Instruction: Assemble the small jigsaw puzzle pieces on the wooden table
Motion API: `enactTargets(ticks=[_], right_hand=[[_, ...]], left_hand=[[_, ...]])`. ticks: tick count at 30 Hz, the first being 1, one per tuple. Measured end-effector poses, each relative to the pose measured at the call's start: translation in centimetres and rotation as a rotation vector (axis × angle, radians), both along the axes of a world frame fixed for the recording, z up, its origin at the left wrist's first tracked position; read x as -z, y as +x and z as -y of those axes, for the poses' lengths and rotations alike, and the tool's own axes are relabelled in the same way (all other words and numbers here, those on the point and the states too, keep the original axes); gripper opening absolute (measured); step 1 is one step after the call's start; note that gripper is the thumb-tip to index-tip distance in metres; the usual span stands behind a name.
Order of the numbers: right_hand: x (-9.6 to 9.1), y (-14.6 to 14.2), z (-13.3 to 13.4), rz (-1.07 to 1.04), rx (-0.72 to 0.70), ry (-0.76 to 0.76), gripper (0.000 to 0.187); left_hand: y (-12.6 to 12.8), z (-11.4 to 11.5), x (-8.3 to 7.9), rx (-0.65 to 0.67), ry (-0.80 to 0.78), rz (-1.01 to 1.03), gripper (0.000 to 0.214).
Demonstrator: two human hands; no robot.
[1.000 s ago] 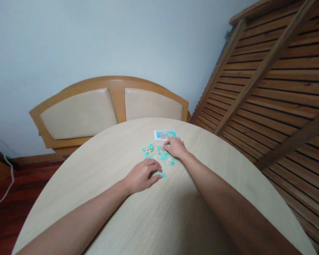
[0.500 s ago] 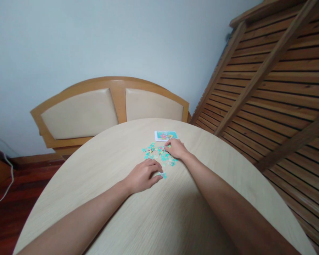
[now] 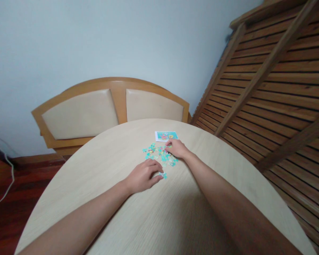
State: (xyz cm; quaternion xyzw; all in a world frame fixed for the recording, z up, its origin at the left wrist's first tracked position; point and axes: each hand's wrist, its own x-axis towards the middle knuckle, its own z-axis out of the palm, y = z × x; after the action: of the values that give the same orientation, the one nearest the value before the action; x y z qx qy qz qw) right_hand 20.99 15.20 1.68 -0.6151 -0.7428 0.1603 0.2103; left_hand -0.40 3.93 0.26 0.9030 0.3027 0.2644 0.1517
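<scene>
Small jigsaw puzzle pieces (image 3: 156, 153), mostly turquoise with bits of yellow and red, lie in a loose pile on the round table. My right hand (image 3: 177, 148) is at the pile's right side, thumb and fingertips pinched on a puzzle piece that shows a bit of pink. Nearer to me, my left hand (image 3: 146, 175) rests on the tabletop, its thumb and fingers curled around a few joined turquoise and white puzzle pieces (image 3: 163, 175). Just behind the pile lies a picture card (image 3: 162, 135) with a pink figure and a yellow figure on turquoise; my right hand is close to its lower edge.
The pale wood-grain table (image 3: 117, 152) has a rounded far edge. Behind it stands a wooden headboard (image 3: 117, 95) with cream padded panels, against a white wall. A slatted wooden frame (image 3: 255, 88) leans at the right. A white cable (image 3: 12, 173) hangs at the left.
The right fingertips have shifted slightly at the pile, and a bit of pink now shows at them. My left hand stays in place with its pieces.
</scene>
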Motion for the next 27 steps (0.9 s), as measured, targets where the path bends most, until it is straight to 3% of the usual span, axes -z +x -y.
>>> enactTargets(ticks=[6,13,17,27], right_hand=[[-0.9,0.5,1.8,-0.189,-0.085,-0.001,0.018],[-0.7,1.6,8.2,-0.391,-0.302,-0.002,0.017],[0.2,1.5,11.0,-0.479,-0.332,0.026,0.016],[1.3,0.5,12.5,-0.57,-0.351,0.014,0.019]], left_hand=[[0.0,0.0,-0.1,0.001,-0.006,0.006,0.016],[0.1,0.0,0.2,-0.084,-0.079,0.078,0.019],[0.1,0.2,0.1,-0.17,-0.136,0.135,0.02],[0.8,1.3,-1.0,-0.039,-0.305,0.307,0.017]])
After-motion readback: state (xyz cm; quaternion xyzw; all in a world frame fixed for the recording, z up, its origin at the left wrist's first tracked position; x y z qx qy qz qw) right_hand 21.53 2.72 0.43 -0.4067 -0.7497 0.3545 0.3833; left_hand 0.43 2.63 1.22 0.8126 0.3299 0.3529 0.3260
